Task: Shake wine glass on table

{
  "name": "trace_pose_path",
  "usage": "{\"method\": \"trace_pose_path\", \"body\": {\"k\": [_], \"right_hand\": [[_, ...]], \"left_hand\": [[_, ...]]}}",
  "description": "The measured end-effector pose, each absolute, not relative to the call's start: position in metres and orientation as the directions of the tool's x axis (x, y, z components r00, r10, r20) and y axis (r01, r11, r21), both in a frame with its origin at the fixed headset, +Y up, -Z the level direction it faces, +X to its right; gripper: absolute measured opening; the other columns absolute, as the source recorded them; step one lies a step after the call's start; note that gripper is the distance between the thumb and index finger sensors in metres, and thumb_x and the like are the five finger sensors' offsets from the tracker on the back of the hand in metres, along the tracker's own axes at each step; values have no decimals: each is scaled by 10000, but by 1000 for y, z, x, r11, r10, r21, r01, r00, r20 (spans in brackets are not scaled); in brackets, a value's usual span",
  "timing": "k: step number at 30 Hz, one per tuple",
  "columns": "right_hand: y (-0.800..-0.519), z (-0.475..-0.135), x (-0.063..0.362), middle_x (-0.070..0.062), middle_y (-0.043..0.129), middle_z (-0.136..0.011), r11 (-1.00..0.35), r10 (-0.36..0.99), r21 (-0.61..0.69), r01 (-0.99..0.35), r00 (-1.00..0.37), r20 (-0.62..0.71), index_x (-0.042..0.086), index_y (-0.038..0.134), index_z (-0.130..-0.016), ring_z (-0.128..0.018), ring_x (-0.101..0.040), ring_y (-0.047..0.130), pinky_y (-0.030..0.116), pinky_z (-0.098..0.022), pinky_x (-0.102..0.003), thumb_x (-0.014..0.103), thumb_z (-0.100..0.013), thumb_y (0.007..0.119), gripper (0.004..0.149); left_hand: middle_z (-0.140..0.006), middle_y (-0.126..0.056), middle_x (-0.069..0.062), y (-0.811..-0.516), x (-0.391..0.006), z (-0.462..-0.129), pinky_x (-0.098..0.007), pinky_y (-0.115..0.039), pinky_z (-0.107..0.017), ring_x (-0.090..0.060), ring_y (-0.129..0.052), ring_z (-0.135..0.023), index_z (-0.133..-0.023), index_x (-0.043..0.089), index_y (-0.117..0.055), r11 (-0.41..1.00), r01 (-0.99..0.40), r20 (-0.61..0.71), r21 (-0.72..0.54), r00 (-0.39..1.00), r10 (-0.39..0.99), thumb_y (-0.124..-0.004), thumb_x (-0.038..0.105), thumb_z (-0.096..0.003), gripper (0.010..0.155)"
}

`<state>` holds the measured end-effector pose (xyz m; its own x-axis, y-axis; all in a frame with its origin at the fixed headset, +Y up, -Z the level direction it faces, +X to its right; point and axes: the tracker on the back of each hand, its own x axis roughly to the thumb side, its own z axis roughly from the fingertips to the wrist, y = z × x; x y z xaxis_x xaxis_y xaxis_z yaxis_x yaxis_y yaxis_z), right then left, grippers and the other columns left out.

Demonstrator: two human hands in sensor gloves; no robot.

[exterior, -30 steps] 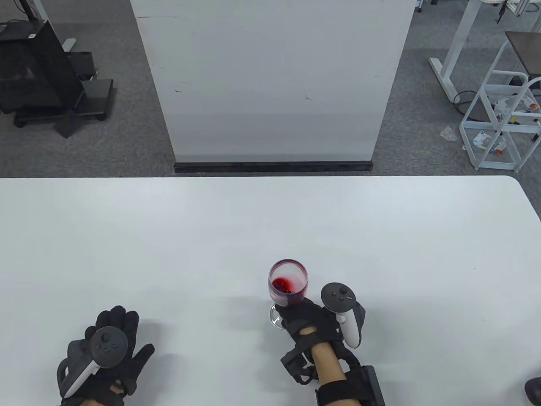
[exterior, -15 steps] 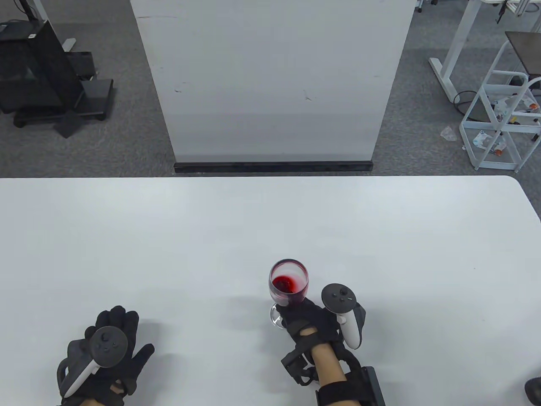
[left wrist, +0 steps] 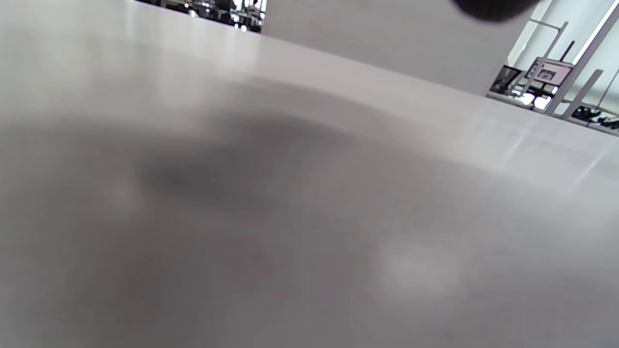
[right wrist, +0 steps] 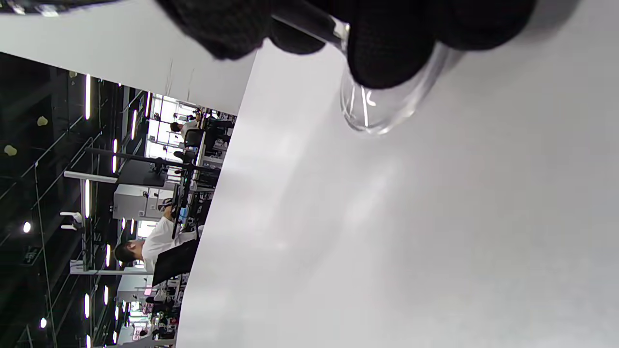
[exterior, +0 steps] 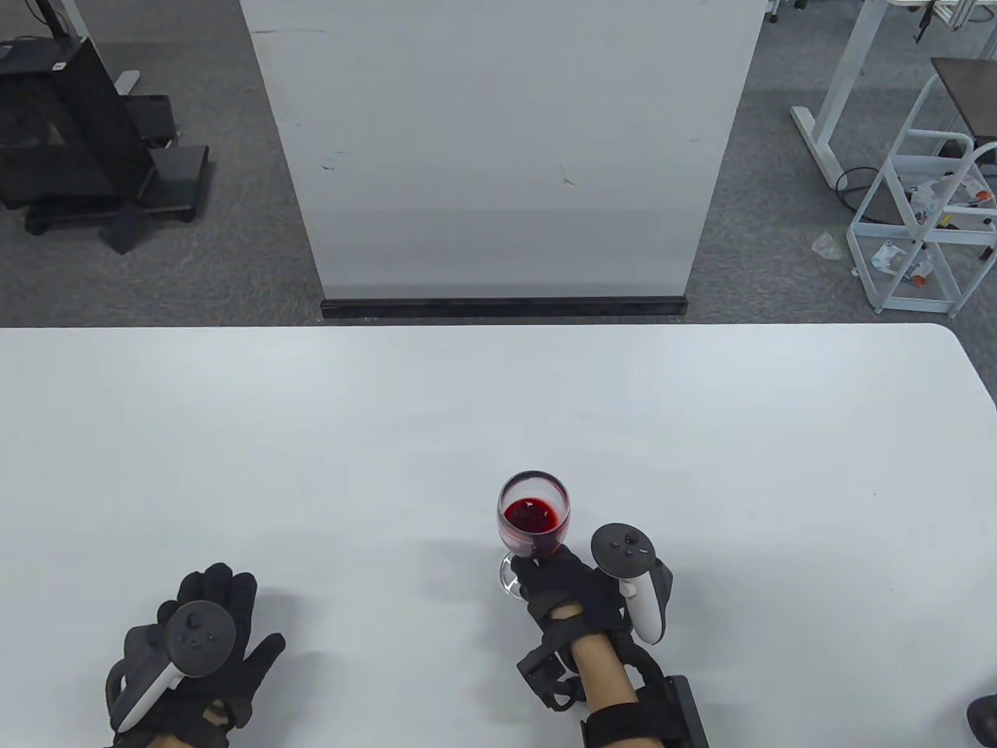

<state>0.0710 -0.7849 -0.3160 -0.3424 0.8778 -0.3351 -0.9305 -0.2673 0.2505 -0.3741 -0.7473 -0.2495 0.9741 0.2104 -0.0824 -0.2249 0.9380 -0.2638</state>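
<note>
White table (exterior: 498, 405) bears wine glass (exterior: 533, 518) and left hand (exterior: 195, 654).

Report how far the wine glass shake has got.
Done: the right hand grips the wine glass at its stem, above the foot. In hand: red wine sits in the bowl, the foot low over the table. Left: finishing the shake and letting go. The left hand rests flat.

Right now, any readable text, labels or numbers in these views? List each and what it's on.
None readable.
Wine glass: no print or etching visible.
Trackers on the left hand and right hand: only buttons, no legible marks.
Litter on the white rack: too small to read.
</note>
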Motion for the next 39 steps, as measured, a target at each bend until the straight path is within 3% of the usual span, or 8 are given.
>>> {"method": "trace_pose_path", "body": {"k": [5,8,13,16,21,24,29,39], "right_hand": [[-790,-314,70,-82,418,-1127,-275,882,208,-939,-333,-335,209,476,-1040,-768,-219,744,727,-509,-432,410,-528,730,606],[-785,-316,74,-100,533,-1093,-278,875,243,-929,-350,-335,171,612,-987,-708,-271,799,752,-455,-439,407,-513,773,553],[-788,-314,74,-91,430,-1122,-259,886,207,-944,-317,-338,197,501,-1031,-762,-233,751,734,-493,-422,407,-529,730,590],[-783,-315,74,-102,529,-1092,-267,873,261,-928,-348,-342,165,617,-981,-711,-276,789,747,-457,-436,405,-513,778,550],[-787,-311,67,-84,401,-1127,-269,882,223,-937,-333,-335,206,476,-1034,-771,-213,730,720,-509,-424,406,-530,727,598],[-780,-313,69,-99,534,-1088,-323,860,258,-911,-396,-321,168,618,-975,-699,-259,797,749,-450,-434,392,-515,775,535],[-785,-312,69,-85,424,-1119,-298,874,212,-931,-355,-332,203,502,-1020,-751,-207,742,726,-498,-412,386,-538,718,560],[-780,-315,73,-99,518,-1095,-295,866,252,-922,-369,-337,169,607,-980,-715,-251,781,746,-451,-428,386,-520,773,535]], "left_hand": [[-1129,51,64,-747,-375,-249,-450,12,-745,-234,91,-1039,-1041,370,-110,937,-229,-83,-262,973,215,-532,656,-433,793],[-1129,50,63,-746,-375,-249,-451,12,-745,-234,90,-1039,-1042,370,-110,937,-233,-84,-259,972,218,-531,656,-433,794],[-1129,52,65,-746,-375,-249,-450,12,-745,-234,91,-1039,-1041,370,-109,937,-233,-84,-260,972,218,-531,657,-433,794],[-1129,52,63,-746,-375,-249,-450,12,-745,-234,91,-1039,-1042,369,-108,937,-233,-85,-261,972,218,-530,657,-433,795],[-1129,51,63,-745,-376,-248,-451,10,-745,-234,89,-1040,-1041,369,-109,938,-235,-84,-253,972,220,-530,657,-433,794],[-1129,50,62,-745,-376,-248,-451,9,-745,-237,87,-1039,-1042,368,-110,939,-234,-84,-252,972,219,-530,657,-432,795],[-1130,49,63,-745,-376,-248,-451,10,-745,-235,89,-1039,-1042,369,-110,938,-237,-84,-253,971,223,-530,657,-432,794],[-1129,49,63,-745,-376,-248,-451,9,-745,-235,87,-1039,-1042,368,-112,937,-238,-86,-257,971,223,-529,657,-432,794]]}}
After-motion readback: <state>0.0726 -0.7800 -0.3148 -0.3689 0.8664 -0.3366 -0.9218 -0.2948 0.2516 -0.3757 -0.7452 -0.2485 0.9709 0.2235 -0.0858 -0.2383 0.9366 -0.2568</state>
